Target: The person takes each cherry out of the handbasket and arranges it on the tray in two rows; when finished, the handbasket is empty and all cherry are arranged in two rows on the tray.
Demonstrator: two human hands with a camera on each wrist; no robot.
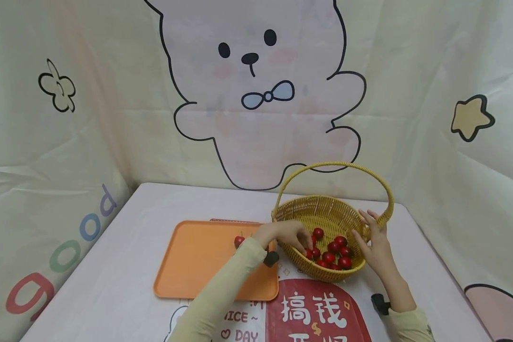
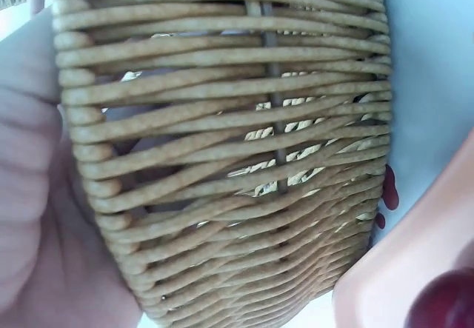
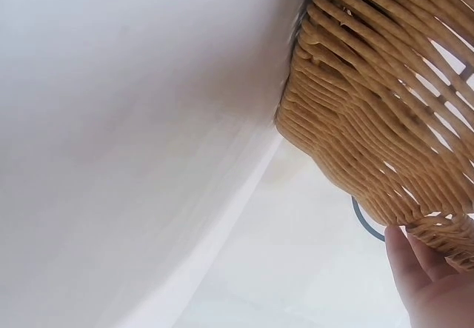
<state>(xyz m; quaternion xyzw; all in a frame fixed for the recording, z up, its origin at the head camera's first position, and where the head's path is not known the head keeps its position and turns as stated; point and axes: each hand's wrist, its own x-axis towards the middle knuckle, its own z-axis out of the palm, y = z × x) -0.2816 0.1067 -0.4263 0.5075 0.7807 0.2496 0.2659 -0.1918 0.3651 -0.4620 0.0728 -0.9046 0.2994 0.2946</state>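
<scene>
A woven yellow basket (image 1: 325,209) with a tall handle stands on the table and holds several small red fruits (image 1: 335,247). My left hand (image 1: 298,240) reaches over the basket's left rim, its fingers curved down among the fruits; whether they pinch one is hidden. The left wrist view shows only the basket wall (image 2: 222,121) and my palm (image 2: 37,217). My right hand (image 1: 369,230) rests with straight fingers against the basket's right rim. In the right wrist view its fingers (image 3: 433,287) sit under the basket's edge (image 3: 370,121). One red fruit (image 1: 239,241) lies on the orange tray (image 1: 196,266).
The tray lies left of the basket, touching or almost touching it. A white cloth with a red printed panel (image 1: 316,308) covers the table. Printed fabric walls close in the back and both sides.
</scene>
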